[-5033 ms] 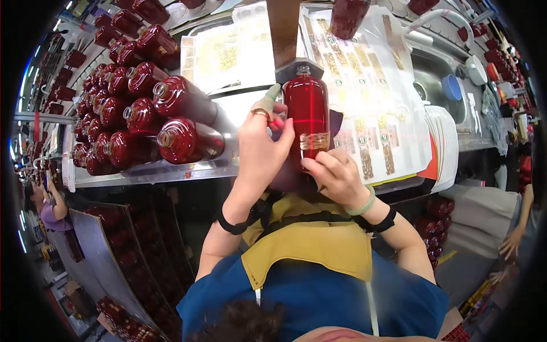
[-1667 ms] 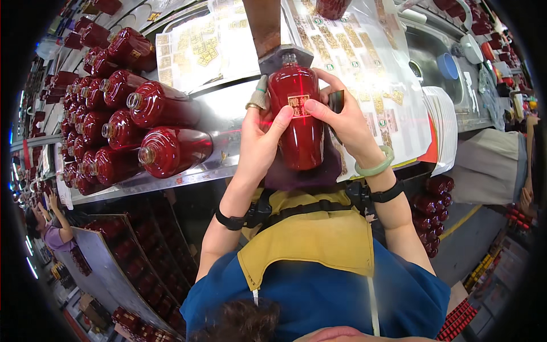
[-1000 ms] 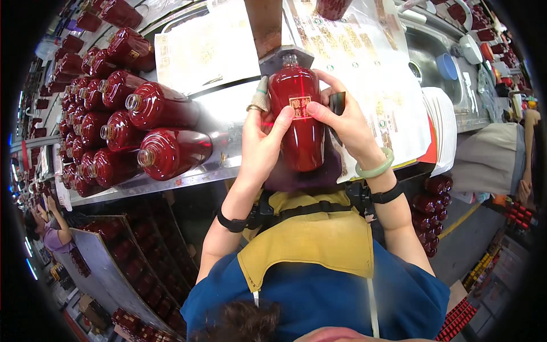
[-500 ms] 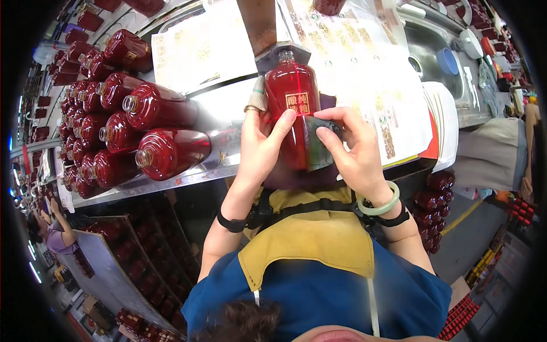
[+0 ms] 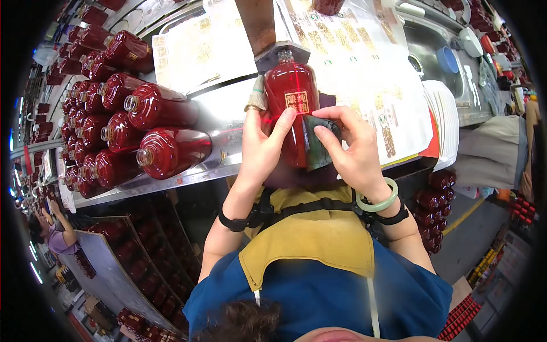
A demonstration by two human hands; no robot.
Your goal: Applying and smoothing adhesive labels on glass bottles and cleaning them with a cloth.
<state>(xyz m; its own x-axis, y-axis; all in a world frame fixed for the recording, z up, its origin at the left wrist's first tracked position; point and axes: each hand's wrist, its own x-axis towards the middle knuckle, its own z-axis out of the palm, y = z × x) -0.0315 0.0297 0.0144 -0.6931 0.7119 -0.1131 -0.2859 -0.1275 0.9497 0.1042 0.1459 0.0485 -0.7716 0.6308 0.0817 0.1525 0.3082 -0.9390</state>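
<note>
A red glass bottle (image 5: 289,85) with a gold-framed mark stands in front of me, its bare neck against a dark bracket. My left hand (image 5: 261,134) grips the bottle's left side, thumb on its front, a pale cloth sleeve over a finger. With thumb and forefinger bent close together, my right hand (image 5: 353,145) pinches a dark green, thin flexible piece (image 5: 322,139) along the bottle's lower right front. Whether that piece is a label or a film I cannot tell. Its right part is hidden behind my fingers.
Many red bottles (image 5: 162,105) lie on their sides at the left of the metal bench. Label sheets (image 5: 342,45) with gold pieces spread behind and to the right; another sheet (image 5: 199,48) lies at the far left. A metal sink (image 5: 427,43) holds a blue bowl (image 5: 447,60).
The green piece has turned slightly, losing its shine, and now looks darker against the bottle. My right fingers have shifted a touch left; my left hand keeps its grip.
</note>
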